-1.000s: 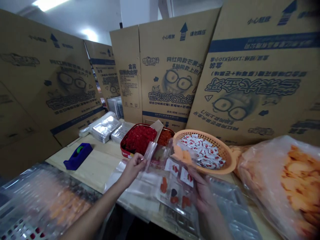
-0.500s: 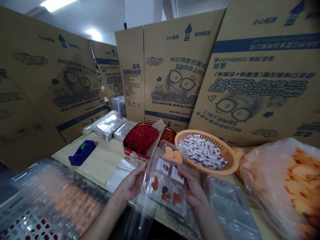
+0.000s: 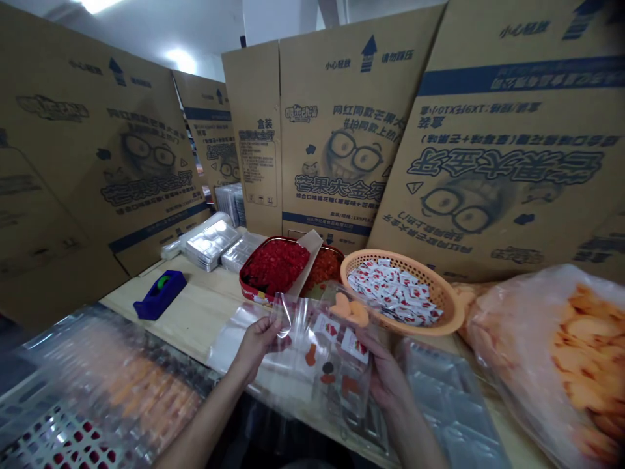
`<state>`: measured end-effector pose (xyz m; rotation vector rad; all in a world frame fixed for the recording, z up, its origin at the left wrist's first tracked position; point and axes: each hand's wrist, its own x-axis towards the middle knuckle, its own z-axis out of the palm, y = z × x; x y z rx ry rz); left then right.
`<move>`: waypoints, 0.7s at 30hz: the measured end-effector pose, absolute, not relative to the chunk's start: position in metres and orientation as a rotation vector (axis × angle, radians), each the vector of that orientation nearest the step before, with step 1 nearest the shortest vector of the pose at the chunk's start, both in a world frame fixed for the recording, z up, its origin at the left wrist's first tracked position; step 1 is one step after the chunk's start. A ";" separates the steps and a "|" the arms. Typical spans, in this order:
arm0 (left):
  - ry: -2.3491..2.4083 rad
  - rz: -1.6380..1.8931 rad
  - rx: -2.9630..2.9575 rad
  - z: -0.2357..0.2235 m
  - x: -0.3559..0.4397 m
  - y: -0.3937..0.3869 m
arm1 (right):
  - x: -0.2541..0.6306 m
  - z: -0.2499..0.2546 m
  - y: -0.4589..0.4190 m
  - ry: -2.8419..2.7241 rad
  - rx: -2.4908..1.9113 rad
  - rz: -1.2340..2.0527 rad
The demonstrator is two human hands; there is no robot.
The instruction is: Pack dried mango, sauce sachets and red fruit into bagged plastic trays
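Note:
My right hand (image 3: 388, 374) grips the right edge of a clear plastic tray (image 3: 359, 407). In it lie orange candy pieces (image 3: 349, 309), two white sachets (image 3: 355, 345) with red prints, and smaller orange-brown and dark pieces in the lower compartments. My left hand (image 3: 256, 345) pinches the edge of a clear plastic bag (image 3: 295, 329), which spreads across the tray's left part. How far the tray sits inside the bag I cannot tell. More clear bags (image 3: 234, 332) lie flat on the table beside my left hand.
Behind stand a red tin (image 3: 276, 264) of red pieces and an orange basket (image 3: 452, 306) of sachets. Empty trays (image 3: 449, 397) and a bag of orange candy (image 3: 581, 365) are right. Left are a blue tape dispenser (image 3: 159, 296), filled trays (image 3: 131, 391) and cardboard boxes (image 3: 332, 137).
My left hand has raised and spread the bag, which hung down beside the tray before. The tray has shifted slightly right and down in my right hand.

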<state>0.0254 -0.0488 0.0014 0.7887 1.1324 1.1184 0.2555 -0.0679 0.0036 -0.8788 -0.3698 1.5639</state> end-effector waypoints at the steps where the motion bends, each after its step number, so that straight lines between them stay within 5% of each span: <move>1: 1.157 1.099 0.820 0.003 0.024 -0.049 | 0.259 0.006 -0.065 -0.309 -0.866 1.546; 12: 1.170 1.035 1.142 0.017 0.033 -0.056 | 0.249 0.078 -0.006 -0.256 -0.600 1.396; 21: 1.055 0.885 0.976 0.028 0.031 -0.065 | 0.227 0.074 0.005 -0.383 -0.511 1.416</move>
